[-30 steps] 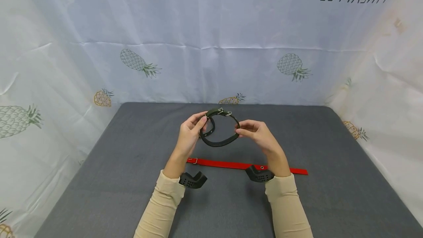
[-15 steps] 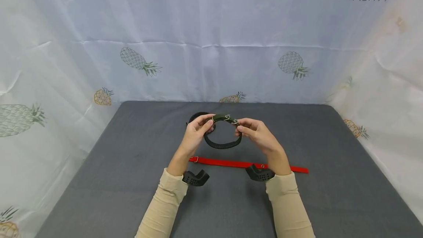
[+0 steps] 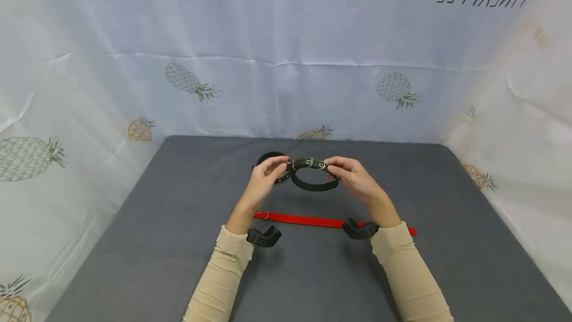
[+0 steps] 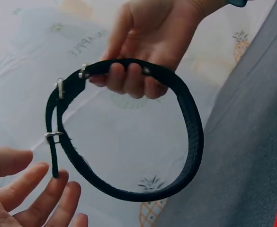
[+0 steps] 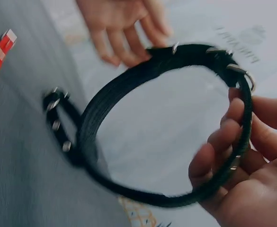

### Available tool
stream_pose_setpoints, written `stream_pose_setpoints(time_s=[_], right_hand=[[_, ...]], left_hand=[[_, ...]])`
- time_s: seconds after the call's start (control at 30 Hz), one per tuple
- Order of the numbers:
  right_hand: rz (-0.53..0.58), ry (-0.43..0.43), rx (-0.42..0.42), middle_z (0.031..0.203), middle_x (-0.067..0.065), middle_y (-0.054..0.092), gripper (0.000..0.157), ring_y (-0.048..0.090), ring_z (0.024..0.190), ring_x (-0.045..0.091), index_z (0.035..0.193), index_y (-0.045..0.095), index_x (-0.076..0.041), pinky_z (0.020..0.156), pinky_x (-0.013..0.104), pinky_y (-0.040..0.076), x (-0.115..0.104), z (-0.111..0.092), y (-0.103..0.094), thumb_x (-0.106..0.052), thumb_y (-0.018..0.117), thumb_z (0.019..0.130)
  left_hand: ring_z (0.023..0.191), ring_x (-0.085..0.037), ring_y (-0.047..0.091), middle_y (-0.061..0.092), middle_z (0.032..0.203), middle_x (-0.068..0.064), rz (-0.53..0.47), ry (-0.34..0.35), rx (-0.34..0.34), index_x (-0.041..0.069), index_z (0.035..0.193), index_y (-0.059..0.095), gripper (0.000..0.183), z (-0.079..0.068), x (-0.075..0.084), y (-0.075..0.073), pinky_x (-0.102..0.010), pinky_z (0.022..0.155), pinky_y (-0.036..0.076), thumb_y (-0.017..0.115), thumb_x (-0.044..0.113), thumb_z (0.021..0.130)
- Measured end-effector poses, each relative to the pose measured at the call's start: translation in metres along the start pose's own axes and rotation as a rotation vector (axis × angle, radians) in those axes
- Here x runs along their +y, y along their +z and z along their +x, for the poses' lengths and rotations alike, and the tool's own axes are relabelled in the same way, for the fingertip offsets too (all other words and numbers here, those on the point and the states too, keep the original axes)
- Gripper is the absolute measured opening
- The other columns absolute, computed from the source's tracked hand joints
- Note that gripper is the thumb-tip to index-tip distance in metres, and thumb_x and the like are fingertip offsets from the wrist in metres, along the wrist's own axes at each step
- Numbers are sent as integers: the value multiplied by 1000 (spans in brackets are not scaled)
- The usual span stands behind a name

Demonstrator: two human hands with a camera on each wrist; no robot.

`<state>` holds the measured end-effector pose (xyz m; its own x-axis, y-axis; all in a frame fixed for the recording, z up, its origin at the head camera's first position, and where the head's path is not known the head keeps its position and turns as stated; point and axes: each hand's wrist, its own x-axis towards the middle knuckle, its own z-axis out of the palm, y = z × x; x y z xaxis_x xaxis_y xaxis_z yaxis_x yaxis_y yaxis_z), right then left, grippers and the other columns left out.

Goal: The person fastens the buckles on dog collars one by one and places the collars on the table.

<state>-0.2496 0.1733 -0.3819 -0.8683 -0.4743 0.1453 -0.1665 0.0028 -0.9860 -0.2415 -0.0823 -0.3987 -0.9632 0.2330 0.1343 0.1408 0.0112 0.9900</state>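
A dark green-black collar [image 3: 315, 186] with a metal buckle and ring is fastened into a loop, held up above the table. My right hand [image 5: 256, 161] grips its band beside the buckle, thumb on one side and curled fingers on the other. The left hand [image 4: 31, 194] is at the strap's free tip, fingers nearly straight and touching it, with the thumb standing apart. Behind the left hand, a second black collar [image 3: 269, 155] lies coiled on the table, partly hidden; its studs show in the right wrist view.
A red strap [image 3: 308, 220] with a buckle and eyelets lies across the grey tabletop [image 3: 178, 262], partly under the right wrist. Black wrist devices [image 3: 264, 237] sit on both wrists. A white curtain [image 3: 286, 98] with pineapple prints surrounds the table.
The collar has turned and shifted right, bringing the buckle to the front between the hands. My right hand has moved slightly right; the left has moved right and let go of the strap's end.
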Motion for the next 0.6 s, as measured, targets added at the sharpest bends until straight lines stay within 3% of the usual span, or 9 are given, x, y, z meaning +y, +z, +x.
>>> stream_pose_setpoints(time_s=[0.17, 0.3, 0.43, 0.53, 0.6], right_hand=[[-149, 60, -10, 94, -12, 61, 13, 56, 86, 10, 107, 62, -8, 85, 22, 48, 2, 6, -13, -11, 53, 99], [-264, 99, -9, 99, -7, 60, 24, 60, 90, 13, 115, 58, 7, 87, 23, 50, 5, 12, -21, -10, 52, 99], [-363, 112, -1, 106, 6, 61, 25, 61, 92, 6, 117, 57, 9, 93, 33, 52, 14, 19, -26, -8, 52, 99], [-446, 89, 1, 112, 17, 61, 22, 60, 93, 3, 115, 59, 8, 94, 44, 52, 23, 23, -29, -6, 52, 98], [-506, 56, 5, 114, 22, 61, 20, 61, 97, 7, 112, 61, 8, 93, 45, 51, 30, 25, -30, -4, 52, 98]], left_hand=[[113, -29, 60, 59, 128, -21, -12, 17, 75, 1, 129, 56, 32, 1, 2, -4, -50, 105, 44, 51, 15, 100], [108, -26, 63, 67, 111, -4, -24, 24, 123, 2, 125, 59, 30, 1, 3, -9, -32, 96, 51, 52, 16, 100], [103, -20, 65, 65, 96, 12, -31, 22, 134, 2, 124, 60, 29, 0, 4, -13, -18, 87, 51, 52, 16, 100], [99, -14, 65, 64, 92, 14, -30, 23, 132, 2, 123, 60, 29, 0, 4, -14, -17, 85, 50, 52, 16, 100], [95, -7, 65, 64, 92, 15, -28, 22, 129, 2, 123, 60, 29, 0, 3, -15, -17, 86, 51, 52, 16, 100]])
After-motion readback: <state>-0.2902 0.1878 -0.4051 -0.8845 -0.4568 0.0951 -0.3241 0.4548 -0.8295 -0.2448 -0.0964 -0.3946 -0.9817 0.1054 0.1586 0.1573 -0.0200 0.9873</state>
